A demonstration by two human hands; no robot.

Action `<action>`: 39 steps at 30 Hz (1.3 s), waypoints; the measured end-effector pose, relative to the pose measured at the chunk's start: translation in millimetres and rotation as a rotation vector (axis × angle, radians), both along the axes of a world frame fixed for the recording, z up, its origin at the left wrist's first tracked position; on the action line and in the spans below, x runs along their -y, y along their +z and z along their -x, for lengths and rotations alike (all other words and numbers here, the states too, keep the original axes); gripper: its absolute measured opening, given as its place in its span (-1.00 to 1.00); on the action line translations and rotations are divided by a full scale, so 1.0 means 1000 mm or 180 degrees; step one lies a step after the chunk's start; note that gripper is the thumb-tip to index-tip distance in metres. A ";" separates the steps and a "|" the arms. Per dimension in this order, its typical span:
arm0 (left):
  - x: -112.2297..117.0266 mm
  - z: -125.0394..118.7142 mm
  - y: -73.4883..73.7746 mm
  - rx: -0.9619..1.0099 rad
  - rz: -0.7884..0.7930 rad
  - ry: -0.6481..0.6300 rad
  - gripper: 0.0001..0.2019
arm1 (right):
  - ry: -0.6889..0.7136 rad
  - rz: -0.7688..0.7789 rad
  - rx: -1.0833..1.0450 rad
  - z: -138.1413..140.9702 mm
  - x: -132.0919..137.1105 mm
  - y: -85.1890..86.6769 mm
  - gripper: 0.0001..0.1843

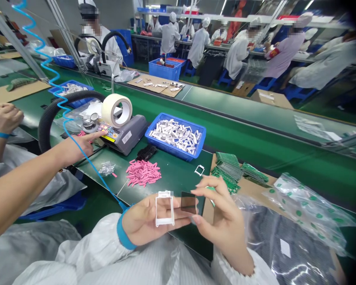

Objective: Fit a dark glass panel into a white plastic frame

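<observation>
My left hand [141,219], palm up with a teal wrist strap, holds a white plastic frame [165,222] upright against its fingers; skin shows through the frame's opening. Just right of it, my right hand [225,215] pinches a thin, dark, see-through panel [188,202] by its right side between thumb and fingers. The panel is in front of the left fingertips and apart from the frame; whether it touches those fingertips I cannot tell. Beyond my hands, another small white frame [199,170] lies on the green table [178,174].
A co-worker's hand [77,148] reaches in from the left, fingertip on the buttons of a grey machine [132,136] topped by a tape roll [106,111]. Around lie a blue tray [175,148] of white frames, pink strips [144,173], green circuit boards [228,162] and plastic bags [302,209].
</observation>
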State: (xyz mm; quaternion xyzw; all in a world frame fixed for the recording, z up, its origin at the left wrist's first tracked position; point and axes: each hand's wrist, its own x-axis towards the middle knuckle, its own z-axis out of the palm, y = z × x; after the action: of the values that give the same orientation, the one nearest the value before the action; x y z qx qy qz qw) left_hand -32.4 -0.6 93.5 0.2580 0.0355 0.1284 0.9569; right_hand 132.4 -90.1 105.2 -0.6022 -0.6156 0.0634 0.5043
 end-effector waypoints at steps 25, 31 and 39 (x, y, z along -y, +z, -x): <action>-0.001 -0.007 -0.020 -0.0372 -0.0444 0.0485 -0.62 | -0.0231 0.0235 0.2573 0.022 0.008 0.023 -0.44; -0.007 0.002 -0.043 -0.0584 -0.0268 0.0647 -0.64 | 0.0001 0.1140 0.2672 0.007 0.009 -0.007 -0.01; -0.013 0.016 -0.068 -0.0636 -0.0235 0.0491 -0.65 | -0.1625 0.2164 0.1529 -0.070 0.003 -0.019 -0.57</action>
State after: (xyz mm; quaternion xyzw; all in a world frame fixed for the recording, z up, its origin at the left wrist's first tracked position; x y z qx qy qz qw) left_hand -48.6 12.8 25.9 0.3010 0.1456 0.1764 0.9258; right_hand 201.9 -93.1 86.6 -0.8621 -0.4917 -0.0055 0.1222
